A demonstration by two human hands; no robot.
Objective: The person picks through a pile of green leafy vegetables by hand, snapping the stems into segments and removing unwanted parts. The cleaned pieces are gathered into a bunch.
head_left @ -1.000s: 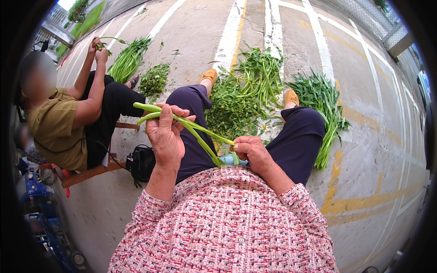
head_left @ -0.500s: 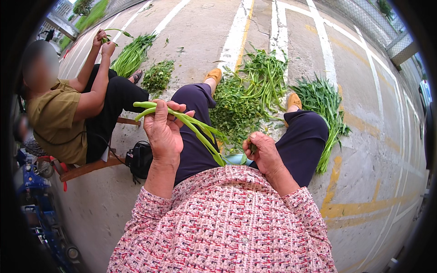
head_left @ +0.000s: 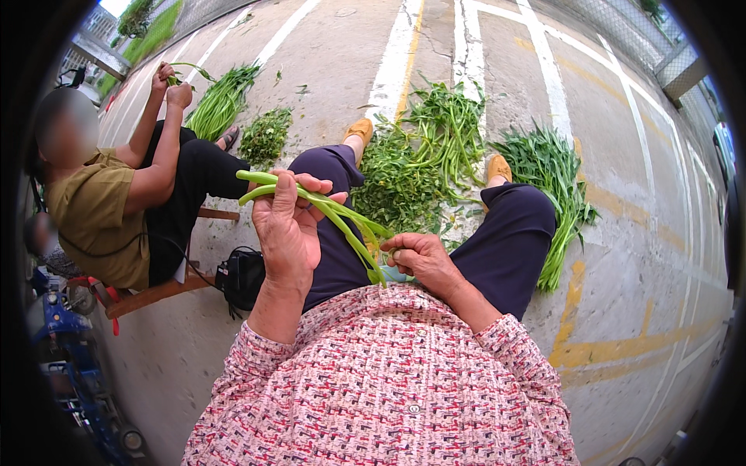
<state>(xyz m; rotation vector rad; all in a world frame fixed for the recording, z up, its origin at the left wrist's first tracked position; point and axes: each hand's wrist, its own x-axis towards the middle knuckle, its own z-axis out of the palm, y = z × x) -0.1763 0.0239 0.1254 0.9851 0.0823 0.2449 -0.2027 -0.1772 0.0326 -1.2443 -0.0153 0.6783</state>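
Observation:
A few long, green leafy-vegetable stems, which look like water spinach (head_left: 342, 225), lie across my left hand (head_left: 289, 225). The thumb presses them against the fingers, and their pale cut ends stick out past the thumb to the left. My right hand (head_left: 427, 264) is closed in a pinch at the right, leafier end of the bunch; the fingers partly hide what they grip there. Beneath the hands, between my legs, a light blue rim (head_left: 398, 273) shows in part. Beyond it lies a heap of plucked leaves (head_left: 396, 182) on the pavement.
Long stems (head_left: 447, 128) lie beyond the leaf heap. An untrimmed bunch of greens (head_left: 544, 202) rests right of my right foot. To the left, a seated person (head_left: 101, 194) handles a stem, near another bunch (head_left: 221, 105) and a leaf pile (head_left: 266, 136). A black bag (head_left: 239, 279) stands by a wooden stool (head_left: 155, 297).
My right hand has moved left to the leafy end of the stems and now pinches there. The left hand keeps its hold, shifted slightly right.

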